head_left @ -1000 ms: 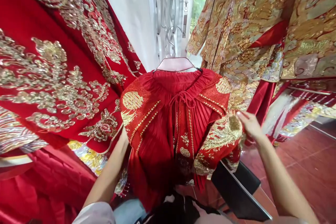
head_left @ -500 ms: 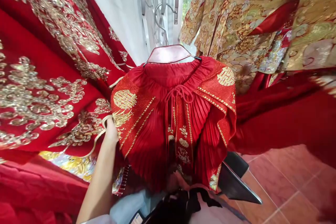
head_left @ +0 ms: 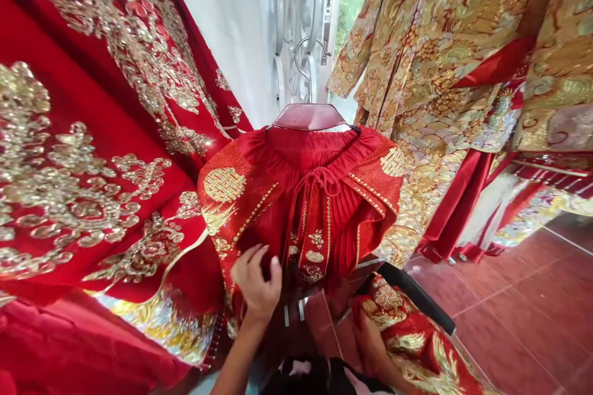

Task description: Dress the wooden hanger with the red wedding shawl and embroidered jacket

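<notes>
A red pleated skirt (head_left: 296, 197) with gold embroidery and a tied drawstring hangs on a pink hanger (head_left: 309, 117), whose metal hook sits in a white window grille (head_left: 296, 18). My left hand (head_left: 257, 281) is at the skirt's lower front, fingers curled into the pleats. My right hand (head_left: 370, 336) is low down, mostly covered by a red and gold embroidered cloth (head_left: 412, 339) draped over it; its fingers are hidden.
A large red robe with gold embroidery (head_left: 92, 166) fills the left side. A gold brocade robe (head_left: 445, 74) hangs at the right. A black edge (head_left: 419, 296) juts out below the skirt. Red floor tiles (head_left: 532, 308) lie at the lower right.
My left hand has moved from the skirt's left edge to its lower front. My right hand has come back into view low down, under the embroidered cloth.
</notes>
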{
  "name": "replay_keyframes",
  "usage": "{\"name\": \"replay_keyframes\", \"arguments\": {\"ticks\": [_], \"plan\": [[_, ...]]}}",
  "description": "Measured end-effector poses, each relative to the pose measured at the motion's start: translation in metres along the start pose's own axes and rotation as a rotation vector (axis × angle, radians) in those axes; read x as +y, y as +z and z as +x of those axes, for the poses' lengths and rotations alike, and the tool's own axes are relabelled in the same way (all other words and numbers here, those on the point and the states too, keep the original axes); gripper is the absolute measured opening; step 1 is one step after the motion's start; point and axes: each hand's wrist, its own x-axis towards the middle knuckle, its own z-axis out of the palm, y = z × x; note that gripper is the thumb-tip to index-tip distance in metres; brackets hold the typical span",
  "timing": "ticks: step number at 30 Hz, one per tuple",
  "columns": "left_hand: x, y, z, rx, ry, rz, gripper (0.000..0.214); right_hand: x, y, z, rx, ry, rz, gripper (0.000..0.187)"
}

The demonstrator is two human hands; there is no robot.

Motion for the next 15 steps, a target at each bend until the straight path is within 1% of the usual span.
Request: {"name": "replay_keyframes", "arguments": {"ticks": [1, 2, 3, 5, 7, 9, 11, 13, 15], "plan": [[0.012, 0.01, 0.004, -0.09, 0.044, -0.054, 0.016, 0.004, 0.009, 0.001, -0.051, 0.023, -0.063, 0.04], [0.022, 0.021, 0.012, -0.172, 0.05, -0.101, 0.016, 0.005, 0.012, 0.002, -0.09, 0.034, -0.112, 0.041], [0.03, 0.033, 0.023, -0.235, 0.031, -0.129, 0.018, 0.005, 0.011, 0.004, -0.112, 0.042, -0.147, 0.041], [0.042, 0.054, 0.047, -0.347, -0.034, -0.12, 0.026, -0.003, 0.001, 0.008, -0.139, 0.055, -0.204, 0.037], [0.048, 0.068, 0.068, -0.466, -0.106, -0.034, 0.033, -0.016, -0.014, 0.014, -0.149, 0.044, -0.229, 0.032], [0.049, 0.072, 0.082, -0.605, -0.15, 0.087, 0.032, -0.035, -0.03, 0.021, -0.153, 0.009, -0.248, 0.03], [0.049, 0.069, 0.085, -0.738, -0.161, 0.194, 0.034, -0.058, -0.052, 0.025, -0.136, -0.048, -0.274, 0.031], [0.047, 0.061, 0.078, -0.882, -0.156, 0.268, 0.039, -0.085, -0.08, 0.026, -0.073, -0.126, -0.292, 0.034], [0.045, 0.054, 0.06, -1.039, -0.152, 0.308, 0.039, -0.113, -0.113, 0.025, 0.071, -0.238, -0.251, 0.039]]}}
